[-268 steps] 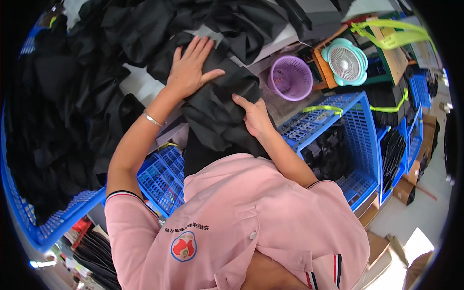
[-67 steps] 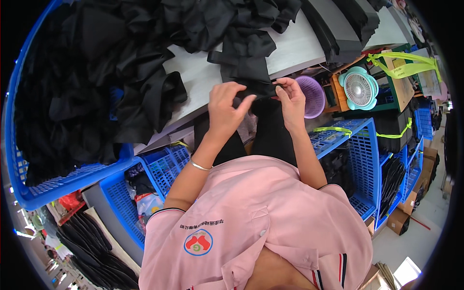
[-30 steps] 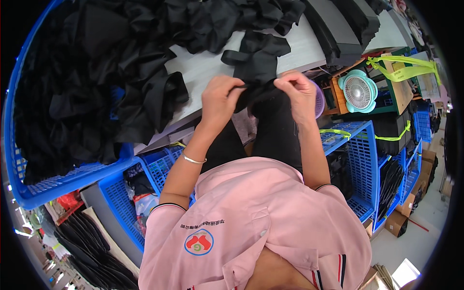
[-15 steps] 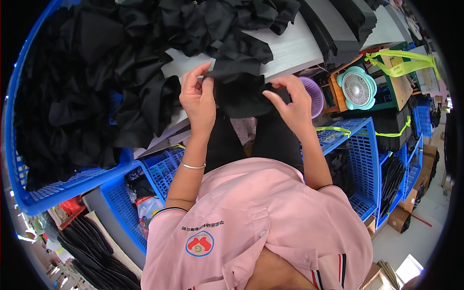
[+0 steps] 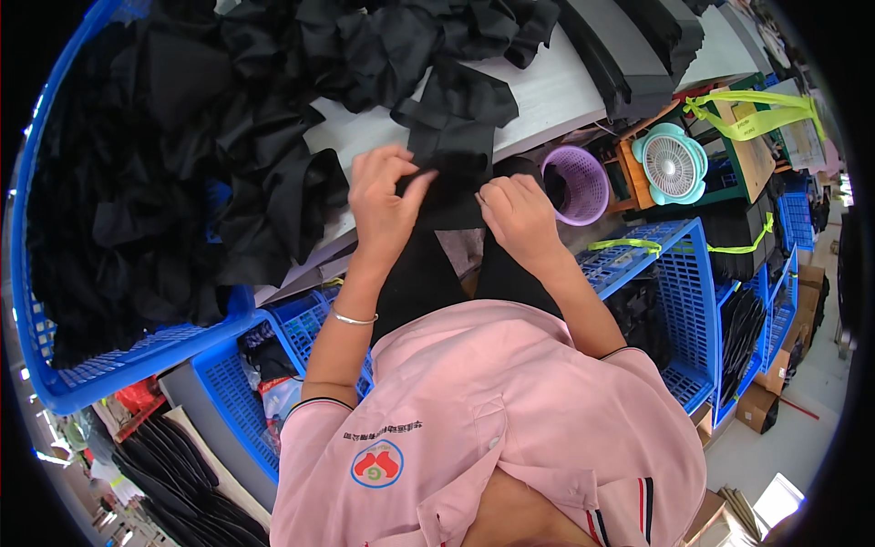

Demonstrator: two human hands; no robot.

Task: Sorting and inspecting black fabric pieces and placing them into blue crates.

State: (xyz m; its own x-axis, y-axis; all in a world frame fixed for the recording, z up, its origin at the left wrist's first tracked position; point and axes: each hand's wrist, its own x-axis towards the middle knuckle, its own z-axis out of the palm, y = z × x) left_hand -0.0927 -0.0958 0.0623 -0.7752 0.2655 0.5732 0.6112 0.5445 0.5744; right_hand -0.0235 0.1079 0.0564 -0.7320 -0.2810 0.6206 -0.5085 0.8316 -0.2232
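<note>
A black fabric piece [image 5: 451, 205] spans the gap between my hands, above my lap and at the table's front edge. At its left side my left hand [image 5: 383, 205] has its fingers curled and its thumb on the cloth, pinching the edge. My right hand [image 5: 524, 219] is closed on the right edge, fingertips pressed together. Just beyond, another black fabric piece [image 5: 460, 100] lies over the table edge; where it ends and the held piece begins is hard to see.
Heaped black fabric [image 5: 182, 137] fills a big blue basket [image 5: 137, 365] at left and covers part of the grey table [image 5: 547, 91]. Black stacks [image 5: 629, 64] stand at the far right. A purple basket [image 5: 592, 187], a turquoise fan [image 5: 670, 164] and a blue crate [image 5: 688, 310] are to my right.
My right hand has moved left and down, and its fingers have closed on the cloth. My left hand has dropped slightly and shifted right. The fabric between them now hangs flatter.
</note>
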